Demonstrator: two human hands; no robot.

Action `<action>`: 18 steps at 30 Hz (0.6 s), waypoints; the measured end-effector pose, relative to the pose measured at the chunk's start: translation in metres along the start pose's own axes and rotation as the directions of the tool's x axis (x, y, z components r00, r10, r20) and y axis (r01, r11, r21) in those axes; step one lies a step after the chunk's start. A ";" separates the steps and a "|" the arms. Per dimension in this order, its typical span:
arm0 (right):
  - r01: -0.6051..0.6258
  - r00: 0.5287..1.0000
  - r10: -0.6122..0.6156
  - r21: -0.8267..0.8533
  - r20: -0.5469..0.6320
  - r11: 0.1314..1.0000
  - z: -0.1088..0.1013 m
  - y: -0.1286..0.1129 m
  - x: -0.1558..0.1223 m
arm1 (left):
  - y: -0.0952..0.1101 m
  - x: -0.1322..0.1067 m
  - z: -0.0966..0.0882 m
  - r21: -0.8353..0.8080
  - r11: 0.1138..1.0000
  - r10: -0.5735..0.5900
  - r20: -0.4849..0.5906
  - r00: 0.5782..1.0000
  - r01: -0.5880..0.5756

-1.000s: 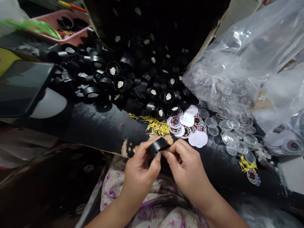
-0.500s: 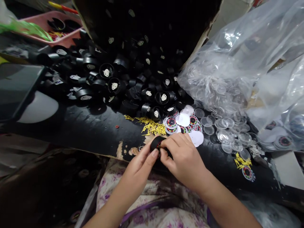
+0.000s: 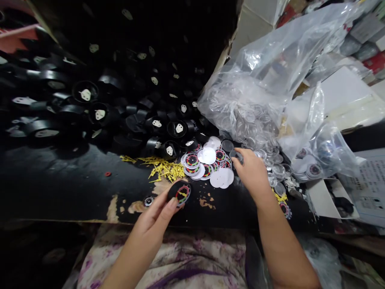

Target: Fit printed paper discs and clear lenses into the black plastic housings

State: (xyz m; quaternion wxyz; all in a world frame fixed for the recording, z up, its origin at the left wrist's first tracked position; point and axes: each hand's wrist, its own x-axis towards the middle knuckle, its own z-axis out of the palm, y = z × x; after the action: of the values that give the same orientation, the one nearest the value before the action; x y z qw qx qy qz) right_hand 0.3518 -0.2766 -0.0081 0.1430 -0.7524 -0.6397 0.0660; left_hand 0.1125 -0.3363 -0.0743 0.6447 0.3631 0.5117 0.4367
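Observation:
In my left hand point(image 3: 156, 214) is a round black gauge case point(image 3: 172, 188), held by its rim with the thumb in front. Its open face is tilted up and shows a printed dial with a yellow pointer point(image 3: 182, 194) on it. Out to the right, my right hand point(image 3: 251, 170) pinches a clear plastic disc point(image 3: 236, 155) between thumb and forefinger, at the edge of a pile of such discs point(image 3: 278, 170). Loose printed dials point(image 3: 191, 160), some white side up, lie between my hands. Beyond my left hand spreads a heap of yellow pointers point(image 3: 165, 170).
Many black cases point(image 3: 99, 114) are heaped at the back left, spilling from a dark box. A large clear plastic bag point(image 3: 255, 88) stands at the back right. A small white box point(image 3: 321, 198) sits at the right, and a red ring point(image 3: 108, 174) lies at the left.
My right hand has left the gauge case and moved right to the clear discs. My left hand still holds the case, its dial now exposed. The view has swung right.

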 end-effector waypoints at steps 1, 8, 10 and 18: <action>-0.030 0.999 0.031 -0.078 0.010 0.996 0.000 0.009 0.009 | -0.001 0.001 0.001 0.000 1.000 -0.009 0.016 1.000 0.009; -0.023 0.999 0.023 -0.017 0.026 1.000 -0.004 0.026 0.018 | 0.001 0.003 0.007 -0.156 0.987 -0.040 0.001 0.999 0.039; -0.021 1.000 0.020 0.176 0.011 0.984 -0.005 0.015 0.003 | 0.005 0.003 0.011 -0.312 0.946 -0.094 -0.016 0.995 0.085; 0.307 0.922 -0.388 0.628 -0.009 0.715 0.016 -0.064 -0.059 | 0.012 0.003 0.022 -0.385 0.908 -0.117 0.145 0.982 0.165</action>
State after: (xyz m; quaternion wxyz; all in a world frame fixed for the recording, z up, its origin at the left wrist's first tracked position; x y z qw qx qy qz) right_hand 0.2770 -0.3233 -0.0087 0.3515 -0.5240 -0.7197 0.2899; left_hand 0.1315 -0.3299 -0.0594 0.7639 0.2129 0.3987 0.4606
